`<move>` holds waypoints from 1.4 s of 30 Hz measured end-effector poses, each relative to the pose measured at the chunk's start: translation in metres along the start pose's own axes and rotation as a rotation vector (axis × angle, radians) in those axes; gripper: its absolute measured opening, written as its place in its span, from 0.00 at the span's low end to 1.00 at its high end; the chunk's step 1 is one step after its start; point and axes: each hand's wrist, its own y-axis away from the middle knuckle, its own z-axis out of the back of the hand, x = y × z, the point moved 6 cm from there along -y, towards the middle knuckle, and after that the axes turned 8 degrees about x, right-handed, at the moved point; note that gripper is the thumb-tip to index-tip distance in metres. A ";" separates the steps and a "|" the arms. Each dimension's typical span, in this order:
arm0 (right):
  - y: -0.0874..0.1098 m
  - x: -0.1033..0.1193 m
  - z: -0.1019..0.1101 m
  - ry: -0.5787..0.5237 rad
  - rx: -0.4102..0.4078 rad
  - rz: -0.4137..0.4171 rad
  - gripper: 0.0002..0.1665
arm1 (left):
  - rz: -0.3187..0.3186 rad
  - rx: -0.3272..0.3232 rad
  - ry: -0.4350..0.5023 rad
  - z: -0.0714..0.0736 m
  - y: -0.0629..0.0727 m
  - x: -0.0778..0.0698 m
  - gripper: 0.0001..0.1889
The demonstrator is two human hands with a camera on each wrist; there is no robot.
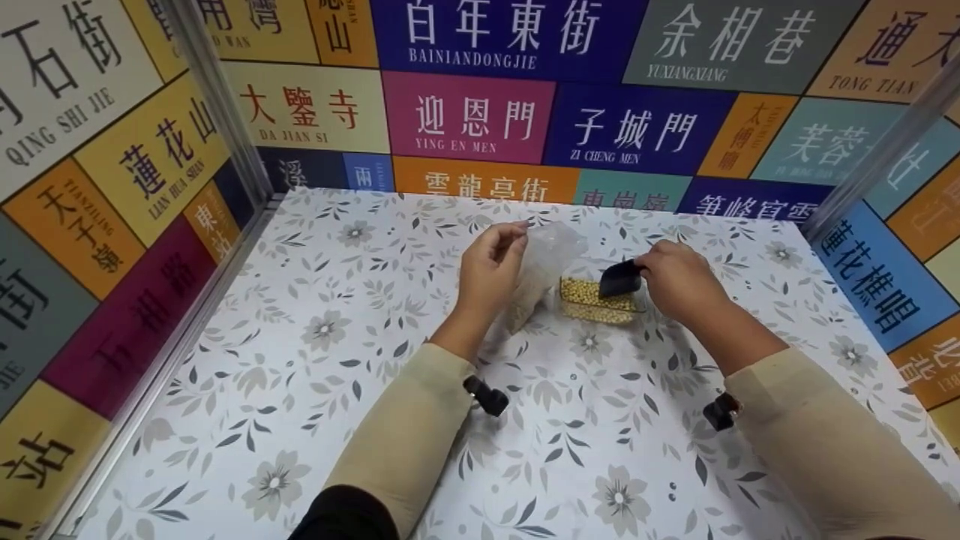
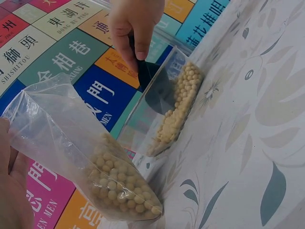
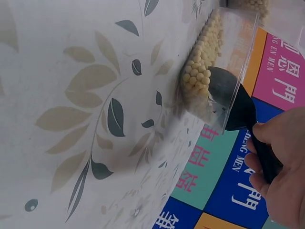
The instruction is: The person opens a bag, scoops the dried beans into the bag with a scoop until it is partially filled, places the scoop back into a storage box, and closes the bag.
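A clear plastic bag (image 2: 57, 114) stands on the table with soybeans (image 2: 121, 191) gathered in its lower part. My left hand (image 1: 486, 274) pinches the bag by its upper edge. To the right of the bag is a clear rectangular container (image 2: 136, 119), partly filled with soybeans (image 3: 202, 69). My right hand (image 1: 681, 279) grips a black scoop (image 1: 620, 279) by its handle. The scoop's blade is tilted down inside the container and meets the beans, as the right wrist view shows.
A white tablecloth (image 1: 322, 405) with grey flowers and leaves covers the table. Panels of coloured signs (image 1: 472, 116) rise behind it and along both sides. A metal frame edge (image 1: 150, 405) runs along the left side.
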 end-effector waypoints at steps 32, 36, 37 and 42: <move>-0.011 0.005 -0.053 -0.421 0.000 -0.064 0.21 | -0.018 0.007 0.005 -0.001 0.000 0.003 0.06; -0.006 0.003 -0.056 -0.478 -0.028 -0.087 0.21 | -0.015 0.001 0.016 -0.001 0.000 0.003 0.06; -0.005 0.003 -0.057 -0.494 -0.037 -0.090 0.21 | -0.015 -0.002 0.016 -0.001 0.000 0.003 0.06; 0.001 0.002 -0.059 -0.561 -0.083 -0.094 0.21 | -0.008 -0.010 0.031 -0.001 0.000 0.003 0.06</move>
